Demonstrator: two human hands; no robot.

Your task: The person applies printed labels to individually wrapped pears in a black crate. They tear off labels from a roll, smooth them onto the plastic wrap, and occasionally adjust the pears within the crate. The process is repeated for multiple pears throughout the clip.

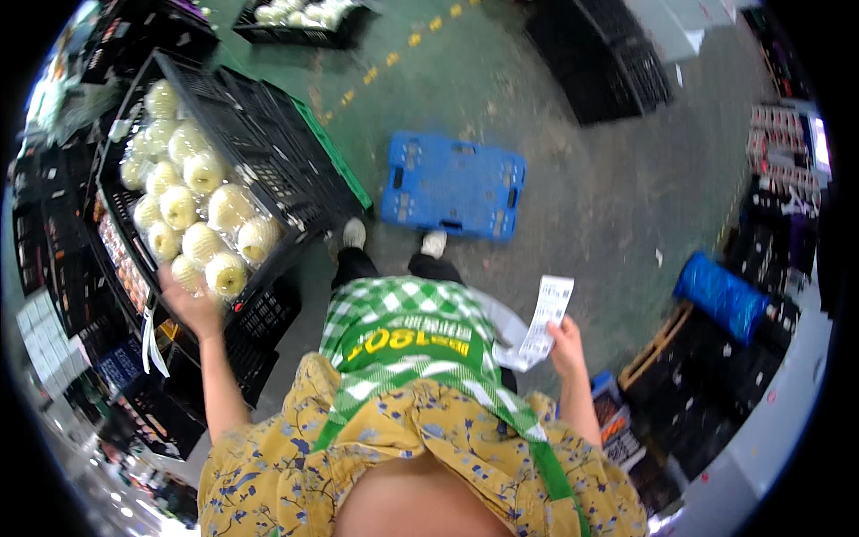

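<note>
My left hand (190,304) is at the near edge of a black crate (268,201), beside the round fruits in it. It looks open with fingers apart and slightly blurred; whether it touches the crate or fruit is hard to tell. Pale yellow fruits (204,172) in foam nets, under clear film, fill this crate. My right hand (567,347) is closed on a strip of white printed labels (548,315), which hangs out to the left in front of my green checked apron (403,327).
A blue plastic platform (455,186) lies on the green floor just ahead of my feet. Black crates (599,58) are stacked far right, and another crate of pale produce (302,20) stands far left. A blue wrapped roll (723,297) and a wooden pallet (656,345) are at right.
</note>
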